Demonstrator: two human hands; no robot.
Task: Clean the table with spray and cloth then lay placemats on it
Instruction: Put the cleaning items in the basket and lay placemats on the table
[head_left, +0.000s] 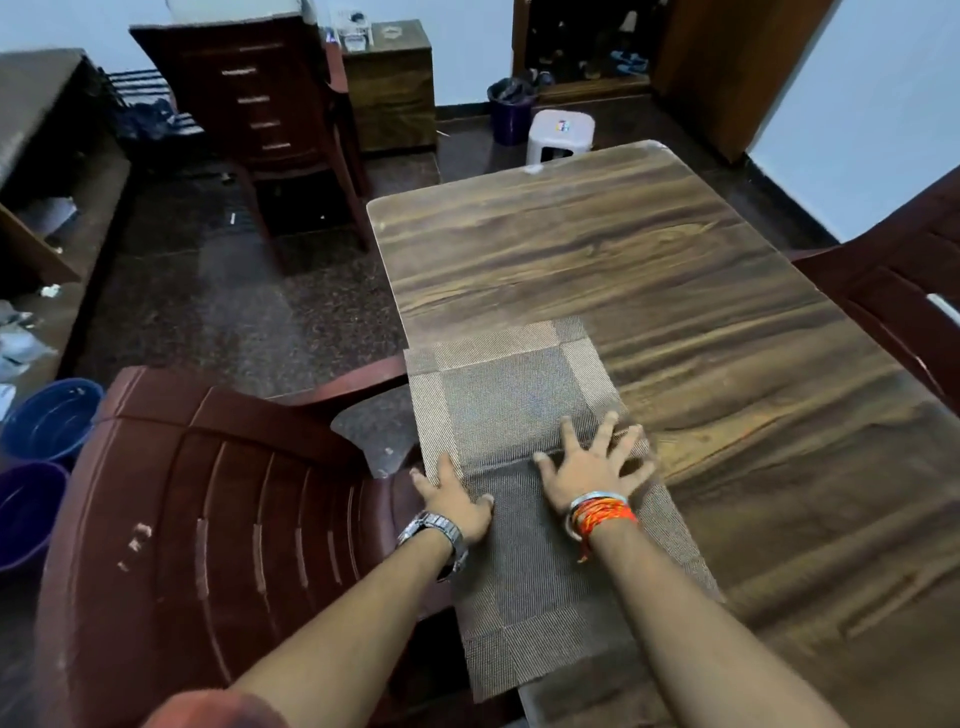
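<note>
Two woven brown placemats lie end to end along the left edge of the wooden table (675, 270). The far placemat (504, 384) is flat; the near placemat (540, 587) overlaps its near end. My left hand (457, 501), with a metal watch, presses flat on the left edge where the two mats meet. My right hand (592, 467), with orange threads and a bangle at the wrist, lies with fingers spread on the same seam. Neither hand holds anything. No spray bottle or cloth is in view.
A maroon plastic chair (197, 519) stands tight against the table's left side, another chair (893, 306) at the right. A third chair (270, 104), a white stool (560, 136), a bin (511, 111) and blue tubs (49, 421) stand on the dark floor.
</note>
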